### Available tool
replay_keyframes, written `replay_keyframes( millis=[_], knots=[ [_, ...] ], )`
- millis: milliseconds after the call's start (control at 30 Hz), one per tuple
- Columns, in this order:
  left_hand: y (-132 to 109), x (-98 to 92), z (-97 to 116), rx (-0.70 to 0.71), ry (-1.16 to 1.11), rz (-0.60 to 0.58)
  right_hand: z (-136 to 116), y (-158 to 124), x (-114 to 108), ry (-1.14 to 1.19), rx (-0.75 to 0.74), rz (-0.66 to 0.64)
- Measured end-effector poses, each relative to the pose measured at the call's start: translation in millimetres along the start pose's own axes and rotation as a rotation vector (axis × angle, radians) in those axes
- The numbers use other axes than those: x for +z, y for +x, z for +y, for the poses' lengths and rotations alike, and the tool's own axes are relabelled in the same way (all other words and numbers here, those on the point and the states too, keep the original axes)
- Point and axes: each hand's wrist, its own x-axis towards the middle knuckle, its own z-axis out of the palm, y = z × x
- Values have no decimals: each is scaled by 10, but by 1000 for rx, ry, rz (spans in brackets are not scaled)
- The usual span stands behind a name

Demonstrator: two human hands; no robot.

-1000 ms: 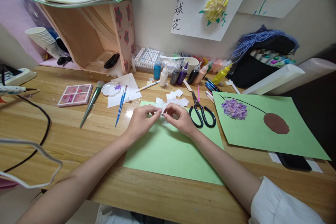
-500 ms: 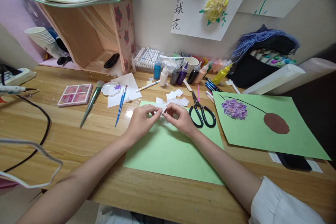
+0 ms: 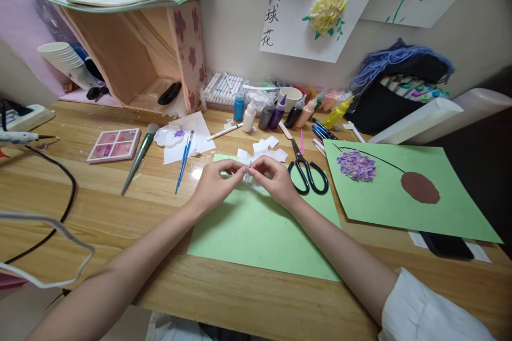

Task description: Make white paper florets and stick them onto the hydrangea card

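Over the far part of a green sheet of paper, my left hand and my right hand meet at their fingertips. Both are closed in a pinch on a small piece of thin white paper, mostly covered by the fingers. Just behind the hands lie several loose white paper pieces. More white scraps show partly beneath the fingers. Black-handled scissors rest right of my right hand, their handles on the sheet's far right corner.
Further right is a green sheet with a purple flower and a brown shape, over a phone. Paint bottles line the back. At left are thin blue brushes, a large brush, a pink palette and a hot glue gun.
The fingertips have drawn closer together, and less of the white paper piece shows between them. The things on the table have stayed put.
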Motion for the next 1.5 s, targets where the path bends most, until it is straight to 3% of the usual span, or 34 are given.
replay_keyframes(
  millis=[300, 733, 1233, 1500],
  knots=[
    [20, 17, -24, -17, -63, -21, 14, -1, 5, -38, -5, 39],
    [-4, 19, -47, 7, 20, 56, -16, -3, 1, -66, -2, -4],
    [-32, 32, -50, 255, 330, 95, 7, 7, -4, -22, 54, -55],
    [1, 22, -48, 129, 192, 109, 37, 16, -1, -33, 56, -52]
  ],
)
